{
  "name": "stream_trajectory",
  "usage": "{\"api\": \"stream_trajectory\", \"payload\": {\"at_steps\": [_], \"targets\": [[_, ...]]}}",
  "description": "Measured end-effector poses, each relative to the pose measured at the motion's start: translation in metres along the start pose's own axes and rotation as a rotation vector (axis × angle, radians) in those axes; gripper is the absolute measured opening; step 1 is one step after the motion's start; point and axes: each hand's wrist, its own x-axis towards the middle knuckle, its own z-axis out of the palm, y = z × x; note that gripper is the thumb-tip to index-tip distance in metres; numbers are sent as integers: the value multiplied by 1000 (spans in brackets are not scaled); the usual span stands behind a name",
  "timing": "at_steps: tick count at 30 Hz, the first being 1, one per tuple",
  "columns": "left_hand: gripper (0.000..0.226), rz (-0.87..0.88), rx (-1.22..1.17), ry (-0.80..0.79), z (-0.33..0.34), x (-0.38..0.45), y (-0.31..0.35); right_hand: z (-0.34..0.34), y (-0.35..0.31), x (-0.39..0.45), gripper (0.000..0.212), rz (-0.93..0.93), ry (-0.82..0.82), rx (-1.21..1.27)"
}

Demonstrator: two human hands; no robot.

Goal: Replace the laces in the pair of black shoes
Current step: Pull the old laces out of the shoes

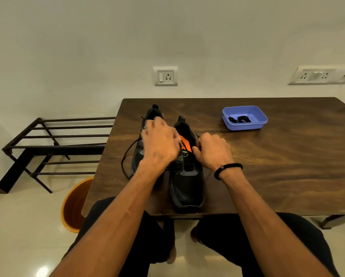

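Two black shoes stand side by side on the wooden table [267,166], toes toward me. The right shoe [187,188] has an orange insole. The left shoe [152,113] is mostly hidden by my left hand [159,144], which is blurred and reaches across toward the right shoe's eyelets; its grip is unclear. My right hand [213,151] is curled at the right shoe's right edge and pinches a black lace end. A loose black lace [125,156] loops on the table left of the shoes.
A blue tray [256,124] at the table's back right holds coiled black laces [242,118]. A black metal rack [54,144] stands left of the table. An orange bin [76,204] sits on the floor below the table's left corner.
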Motion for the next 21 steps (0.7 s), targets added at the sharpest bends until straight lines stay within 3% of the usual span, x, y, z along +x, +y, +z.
{"api": "stream_trajectory", "payload": {"at_steps": [3,6,10,14,18,21], "targets": [[15,-241,-106,122,-16,4,-21,-1,-1,0,23,5,-4,9],[21,-328,-95,117,-17,1,-40,-1,-5,-1,23,-1,-23,16],[42,-109,-155,-11,-8,-3,-37,-2,-6,-2,24,-10,-22,1],[36,151,-44,-194,6,-3,-12,-1,-5,-2,26,-8,-18,-7],[36,201,139,-330,31,-5,4,1,-3,-1,27,-8,-13,-15],[40,225,184,-327,37,-6,10,1,-3,1,25,-9,-24,-8]]}}
